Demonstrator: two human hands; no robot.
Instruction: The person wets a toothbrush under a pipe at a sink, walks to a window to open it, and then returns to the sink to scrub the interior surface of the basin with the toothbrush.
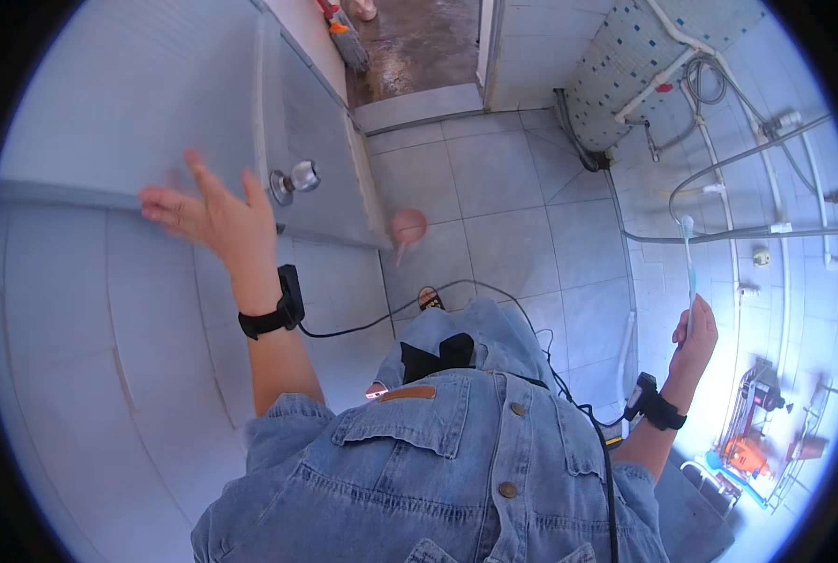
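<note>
My right hand is closed around the lower handle of a slim, pale toothbrush. The brush stands upright in my grip with its head uppermost, in front of the wall pipes. On the other side my left hand is raised with its fingers spread and slightly blurred, holding nothing. It is beside the grey door, a little left of the round metal doorknob; whether it touches the door I cannot tell. A dark strap with a small black box circles each wrist.
On the tiled floor, near the door's edge, lies a pink dipper. Beyond it, a raised sill crosses the doorway. White pipes and grey hoses line the right wall. A black cable runs from my left wrist across my body.
</note>
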